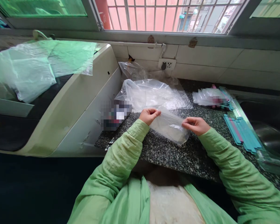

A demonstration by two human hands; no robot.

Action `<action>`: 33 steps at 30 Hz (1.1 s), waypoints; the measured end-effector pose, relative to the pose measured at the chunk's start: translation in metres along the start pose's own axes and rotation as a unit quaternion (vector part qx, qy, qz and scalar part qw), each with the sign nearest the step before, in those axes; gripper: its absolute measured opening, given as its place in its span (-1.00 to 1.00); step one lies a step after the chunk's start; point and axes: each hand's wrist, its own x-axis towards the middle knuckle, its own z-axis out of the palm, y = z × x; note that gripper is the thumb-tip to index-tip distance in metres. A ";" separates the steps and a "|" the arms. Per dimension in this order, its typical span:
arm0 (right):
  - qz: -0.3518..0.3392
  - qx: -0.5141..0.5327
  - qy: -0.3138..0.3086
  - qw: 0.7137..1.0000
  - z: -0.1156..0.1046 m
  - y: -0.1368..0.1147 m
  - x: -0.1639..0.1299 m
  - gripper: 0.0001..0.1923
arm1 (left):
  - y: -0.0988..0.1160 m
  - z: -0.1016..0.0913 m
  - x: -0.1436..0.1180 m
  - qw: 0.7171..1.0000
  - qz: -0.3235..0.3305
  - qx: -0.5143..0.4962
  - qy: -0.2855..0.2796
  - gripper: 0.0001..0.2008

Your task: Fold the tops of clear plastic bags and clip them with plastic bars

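Between my hands, just above the speckled counter [158, 152], a clear plastic bag [169, 126] is stretched out, looking flat. My left hand [148, 116] pinches its upper left corner between thumb and fingers. At the opposite side, my right hand [197, 125] grips the bag's right edge the same way. Right behind my hands lies a large, crumpled clear plastic bag [154, 93] with more thin plastic in it. Whether the held bag has anything inside cannot be made out.
To the right are teal and pink flat strips [242, 132] and a stack of small clear packets [211, 96], beside a sink [270, 137]. A washing machine [84, 99] with plastic sheets [35, 65] on top stands left. A wall socket [167, 64] is behind.
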 end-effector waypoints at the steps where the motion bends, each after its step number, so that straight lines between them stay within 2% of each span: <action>1: -0.002 -0.001 -0.002 1.000 0.000 0.001 0.000 -0.58 | 0.000 0.000 0.000 1.000 0.001 -0.001 0.001 -0.74; 8: -0.003 -0.010 0.003 1.000 0.001 0.002 0.001 -0.60 | -0.004 0.000 0.001 1.000 0.011 0.010 -0.006 -0.74; 18: 0.016 0.018 -0.005 1.000 -0.001 -0.005 -0.001 -0.50 | -0.005 -0.001 0.002 1.000 0.013 0.020 0.001 -0.72; 25: 0.017 0.025 0.008 1.000 -0.007 0.003 0.000 -0.51 | 0.000 0.000 0.001 1.000 0.004 0.018 0.024 -0.73; 33: 0.016 0.020 0.017 1.000 -0.009 0.004 0.000 -0.53 | -0.003 -0.002 0.002 1.000 0.004 0.004 0.018 -0.74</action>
